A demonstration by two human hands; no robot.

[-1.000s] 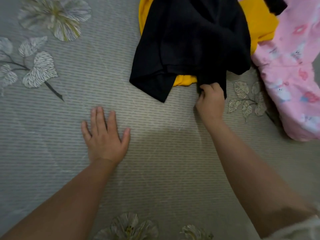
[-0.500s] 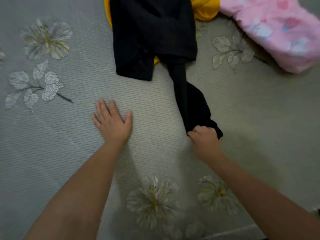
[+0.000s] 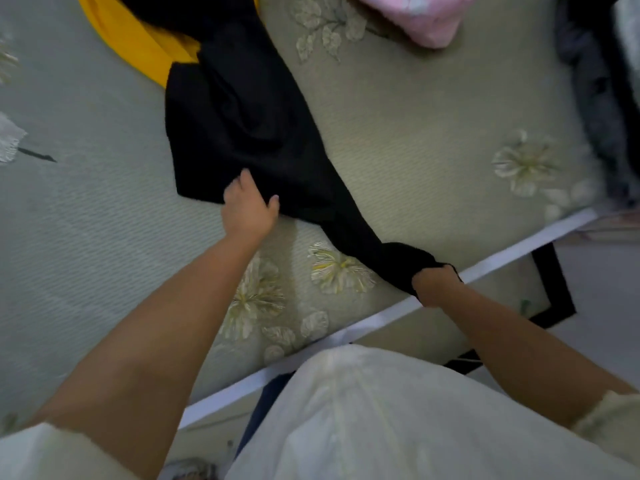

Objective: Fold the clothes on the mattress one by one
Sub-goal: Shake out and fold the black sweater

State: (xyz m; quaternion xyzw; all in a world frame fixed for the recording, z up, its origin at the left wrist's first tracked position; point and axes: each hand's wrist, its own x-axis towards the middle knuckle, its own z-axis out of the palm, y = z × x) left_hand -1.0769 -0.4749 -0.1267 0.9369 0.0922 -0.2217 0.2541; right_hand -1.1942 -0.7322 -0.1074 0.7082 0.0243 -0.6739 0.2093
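Note:
A black garment (image 3: 249,126) lies stretched diagonally across the grey-green flowered mattress (image 3: 408,140). My right hand (image 3: 434,284) grips its bunched end at the mattress's near edge. My left hand (image 3: 249,206) holds the garment's lower left edge, with the thumb out to the right and the fingers curled under the cloth. A yellow garment (image 3: 135,39) lies partly under the black one at the top left. A pink patterned garment (image 3: 419,19) sits at the top edge, apart from both hands.
The mattress's white piping (image 3: 381,318) runs diagonally across the lower middle, with a black frame corner (image 3: 554,289) and pale floor beyond it. A dark fuzzy thing (image 3: 595,98) lies along the right edge. My pale top fills the bottom.
My right hand has dragged the black garment's end back to the mattress's edge. My left hand left the bare mattress and took hold of the garment's lower edge.

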